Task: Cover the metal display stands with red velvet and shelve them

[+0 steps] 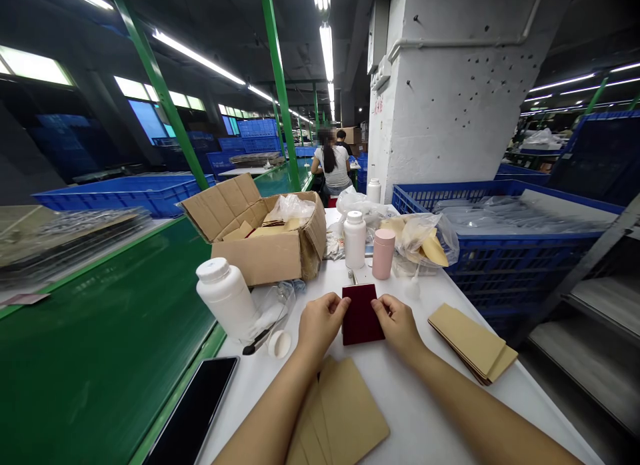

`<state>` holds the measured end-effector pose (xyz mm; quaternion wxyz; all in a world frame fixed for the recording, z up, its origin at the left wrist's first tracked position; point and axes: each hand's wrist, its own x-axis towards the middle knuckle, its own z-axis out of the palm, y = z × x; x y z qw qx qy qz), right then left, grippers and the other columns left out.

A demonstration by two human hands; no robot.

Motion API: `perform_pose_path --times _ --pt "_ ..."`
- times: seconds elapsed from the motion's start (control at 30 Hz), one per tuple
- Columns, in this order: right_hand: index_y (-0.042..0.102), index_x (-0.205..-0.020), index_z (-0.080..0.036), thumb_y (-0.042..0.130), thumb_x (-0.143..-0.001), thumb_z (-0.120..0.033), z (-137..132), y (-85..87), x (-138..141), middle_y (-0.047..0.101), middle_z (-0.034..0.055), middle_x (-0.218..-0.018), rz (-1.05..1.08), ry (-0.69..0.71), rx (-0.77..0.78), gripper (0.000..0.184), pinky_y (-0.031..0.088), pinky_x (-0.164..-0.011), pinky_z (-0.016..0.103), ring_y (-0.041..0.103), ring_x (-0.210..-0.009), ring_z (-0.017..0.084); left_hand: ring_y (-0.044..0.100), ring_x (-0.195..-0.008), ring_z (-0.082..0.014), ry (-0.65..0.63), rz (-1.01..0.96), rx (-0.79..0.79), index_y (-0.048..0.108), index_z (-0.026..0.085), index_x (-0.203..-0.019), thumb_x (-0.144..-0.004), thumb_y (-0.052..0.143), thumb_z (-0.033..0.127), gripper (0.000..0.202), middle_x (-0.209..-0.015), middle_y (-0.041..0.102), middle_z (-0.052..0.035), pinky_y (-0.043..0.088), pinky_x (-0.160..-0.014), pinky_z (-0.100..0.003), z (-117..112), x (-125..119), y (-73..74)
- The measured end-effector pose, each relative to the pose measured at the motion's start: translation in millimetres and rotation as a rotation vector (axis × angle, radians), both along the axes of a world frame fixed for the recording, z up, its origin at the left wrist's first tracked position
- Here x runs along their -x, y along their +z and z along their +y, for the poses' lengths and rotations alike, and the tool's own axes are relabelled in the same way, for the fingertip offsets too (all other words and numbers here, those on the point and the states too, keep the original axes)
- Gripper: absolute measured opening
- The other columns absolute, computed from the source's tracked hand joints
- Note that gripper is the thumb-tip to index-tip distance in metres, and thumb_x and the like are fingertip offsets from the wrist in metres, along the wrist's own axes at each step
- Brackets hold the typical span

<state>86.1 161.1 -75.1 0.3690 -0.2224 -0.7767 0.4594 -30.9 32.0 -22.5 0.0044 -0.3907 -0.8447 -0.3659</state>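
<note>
A dark red, flat square piece with a velvety look (362,316) is held up over the white table (260,411). My left hand (323,321) pinches its left edge between thumb and fingers. On the opposite edge, my right hand (397,325) grips it the same way. Below my left forearm lies a fanned stack of tan cards (350,411). To the right of my right hand sits another pile of tan cards (470,338), with dark red showing along its lower edges.
An open cardboard box (260,258), a large white bottle (225,298), a smaller white bottle (355,241) and a pink jar (383,255) stand beyond my hands. A phone (193,411) lies at the left edge by the green conveyor (100,345). Blue crates (520,258) stand right. People sit farther off.
</note>
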Motion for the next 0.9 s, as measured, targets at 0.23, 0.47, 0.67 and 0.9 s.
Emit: perform_pose_path --times 0.23,0.47,0.67,0.9 --pt "0.045 -0.062 -0.020 0.044 -0.089 -0.046 -0.9 2.2 -0.6 0.045 -0.0017 -0.059 -0.003 -0.005 -0.009 0.037 0.031 -0.054 0.025 0.042 -0.057 0.013 0.049 -0.056 -0.0147 0.000 0.006 0.002 0.055 0.020 -0.061 -0.084 0.050 0.048 0.037 -0.057 0.057 0.0012 0.027 -0.054 -0.025 0.8 1.0 -0.1" --pt "0.044 -0.062 -0.020 0.044 -0.089 -0.047 -1.0 1.9 -0.3 0.044 -0.0017 -0.059 -0.008 -0.009 -0.012 0.038 0.031 -0.054 0.025 0.042 -0.058 0.013 0.049 -0.056 -0.0147 0.004 0.005 0.000 0.055 0.020 -0.061 -0.083 0.050 0.049 0.037 -0.057 0.058 0.0009 0.026 -0.053 -0.025 1.3 2.5 -2.0" --pt "0.044 -0.062 -0.020 0.044 -0.089 -0.046 -0.5 1.2 0.4 0.045 -0.0018 -0.059 -0.012 -0.014 -0.014 0.037 0.030 -0.054 0.025 0.041 -0.057 0.013 0.050 -0.056 -0.0150 0.012 -0.001 -0.005 0.056 0.020 -0.061 -0.084 0.050 0.049 0.037 -0.057 0.058 0.0009 0.027 -0.054 -0.025 2.0 3.1 -3.3" --pt "0.044 -0.062 -0.020 0.043 -0.089 -0.045 -0.3 1.5 0.5 0.045 -0.0015 -0.060 -0.012 -0.012 -0.016 0.037 0.030 -0.055 0.025 0.041 -0.058 0.013 0.050 -0.056 -0.0148 0.013 -0.003 -0.005 0.056 0.020 -0.061 -0.084 0.049 0.050 0.038 -0.057 0.058 0.0008 0.027 -0.054 -0.025 2.3 2.7 -3.6"
